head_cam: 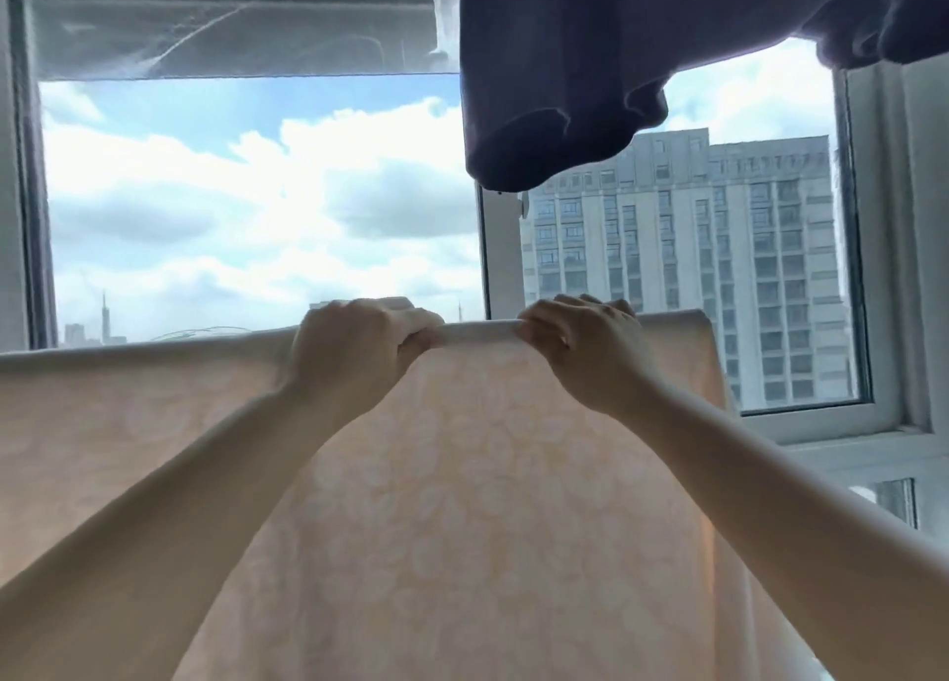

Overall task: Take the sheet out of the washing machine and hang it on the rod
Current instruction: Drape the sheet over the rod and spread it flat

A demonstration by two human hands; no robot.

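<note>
The sheet (462, 500), pale peach with a faint white flower pattern, is hanging in front of the window (257, 208), its top edge running left to right across the view and its length falling straight down out of the bottom of the picture. Both of the person's hands are raised to that top edge. The left hand (354, 346) is curling its fingers over the fold and gripping it, knuckles toward me. The right hand (585, 341) is doing the same just beside it, fingers hooked over the top and thumb under. Between the two hands a short white rolled stretch (480, 331) is showing; I cannot tell whether that is the rod itself or only the sheet's folded hem. The rod is otherwise lying hidden under the cloth, if it is there.

The sheet's left side is running off the frame, and its right corner (703, 321) is ending against the window frame. Above, a dark purple cloth (565, 90) is drooping from overhead, its upper part cut off. Through the glass a tall block of flats (719, 269) is standing under cloudy sky.
</note>
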